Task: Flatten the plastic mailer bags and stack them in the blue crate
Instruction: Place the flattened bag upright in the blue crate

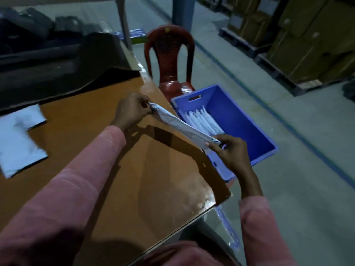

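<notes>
A white plastic mailer bag (179,124) stretches between my two hands above the right edge of the brown table (107,169). My left hand (132,110) pinches its far end. My right hand (228,150) grips its near end over the blue crate (249,131). The crate stands on the floor right of the table and holds several white mailers (203,120) standing on edge in a row. More white mailer bags (19,137) lie on the table's left side.
A red plastic chair (170,60) stands behind the crate. Dark bags (38,35) are piled at the table's far end. Cardboard boxes on pallets (307,39) line the far right across the grey floor.
</notes>
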Motion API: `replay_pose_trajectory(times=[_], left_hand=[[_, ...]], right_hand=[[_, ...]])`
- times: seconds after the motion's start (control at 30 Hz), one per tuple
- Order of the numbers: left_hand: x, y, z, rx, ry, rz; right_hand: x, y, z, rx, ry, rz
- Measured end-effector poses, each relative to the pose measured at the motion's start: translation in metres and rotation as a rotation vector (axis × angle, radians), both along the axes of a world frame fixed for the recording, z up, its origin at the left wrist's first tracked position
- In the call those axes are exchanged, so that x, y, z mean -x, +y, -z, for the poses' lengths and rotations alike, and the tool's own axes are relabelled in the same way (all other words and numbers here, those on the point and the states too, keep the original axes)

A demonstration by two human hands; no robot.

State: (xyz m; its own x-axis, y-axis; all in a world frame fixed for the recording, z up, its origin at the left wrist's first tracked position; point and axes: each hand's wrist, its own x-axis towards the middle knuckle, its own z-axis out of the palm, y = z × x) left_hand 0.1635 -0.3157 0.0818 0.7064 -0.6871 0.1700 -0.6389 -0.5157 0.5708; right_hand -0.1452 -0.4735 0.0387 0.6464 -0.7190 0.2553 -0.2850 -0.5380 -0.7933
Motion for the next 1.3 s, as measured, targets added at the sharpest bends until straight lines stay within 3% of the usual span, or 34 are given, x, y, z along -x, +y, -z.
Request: replay_pose_trajectory(times=[0.1,0.3,0.5,0.7,0.87,0.93,1.0,1.13,1.2,1.3], left_hand=[[0.007,-0.071,-0.002,0.045,0.021,0.111],[0.020,-0.208,0.028,0.131,0.316,0.281],[-0.007,-0.344,0.105,0.003,0.609,0.187],[-0.029,-0.429,0.193,-0.153,0.587,0.078],[-0.029,-0.454,0.237,-0.210,0.638,-0.019],[-0.029,-0.450,0.251,-0.234,0.525,-0.016],[-0.022,-0.440,0.265,-0.278,0.288,0.049],[0.009,-0.426,0.278,-0.399,-0.114,0.455],[0.016,-0.425,0.282,-0.560,-0.213,0.610],[0.016,-0.424,0.286,-0.743,-0.280,0.646]], right_hand=[[0.018,-0.026,0.020,0.141,-0.027,0.119],[0.021,-0.095,0.059,0.279,0.064,0.319],[-0.025,-0.182,0.117,0.228,0.190,0.441],[-0.074,-0.255,0.190,0.087,0.450,0.474],[-0.100,-0.280,0.231,0.002,0.557,0.415],[-0.106,-0.285,0.242,-0.046,0.578,0.382],[-0.109,-0.289,0.251,-0.080,0.581,0.364],[-0.111,-0.291,0.261,-0.123,0.611,0.331],[-0.111,-0.291,0.262,-0.168,0.616,0.306],[-0.108,-0.289,0.257,-0.252,0.660,0.306]])
